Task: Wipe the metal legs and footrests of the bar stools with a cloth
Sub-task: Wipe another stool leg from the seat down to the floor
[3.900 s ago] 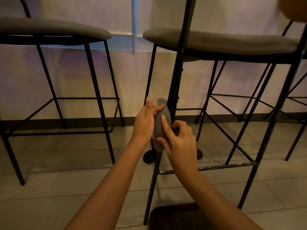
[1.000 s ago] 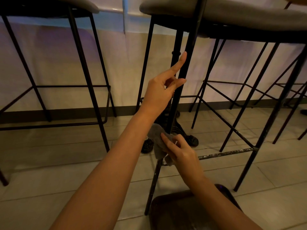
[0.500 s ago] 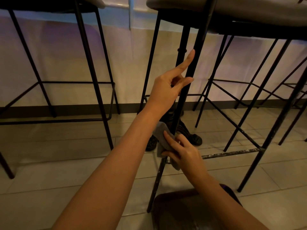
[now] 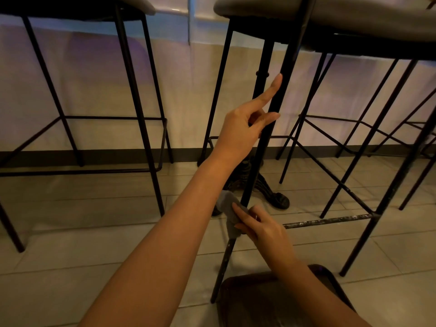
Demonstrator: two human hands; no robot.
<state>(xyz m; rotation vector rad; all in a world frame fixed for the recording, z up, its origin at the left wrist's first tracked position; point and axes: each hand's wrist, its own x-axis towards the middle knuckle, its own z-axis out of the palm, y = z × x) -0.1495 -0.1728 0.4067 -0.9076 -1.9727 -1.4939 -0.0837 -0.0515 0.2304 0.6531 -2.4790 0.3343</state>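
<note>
Head view: right hand (image 4: 262,228) pinches cloth (image 4: 230,212) round stool leg (image 4: 271,128) by footrest (image 4: 330,220); left hand (image 4: 245,128) above, fingers loose, steadying. Risk: cloth slips off thin leg w/ weak pinch.

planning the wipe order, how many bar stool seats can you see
2: one seat at the top left, one seat at the top right above the leg that the left hand steadies. Frames further right suggest more stools, seats out of view.

Right hand (image 4: 264,228) with grey cloth (image 4: 230,212) round stool leg (image 4: 271,119), left hand (image 4: 245,128) higher up.
</note>
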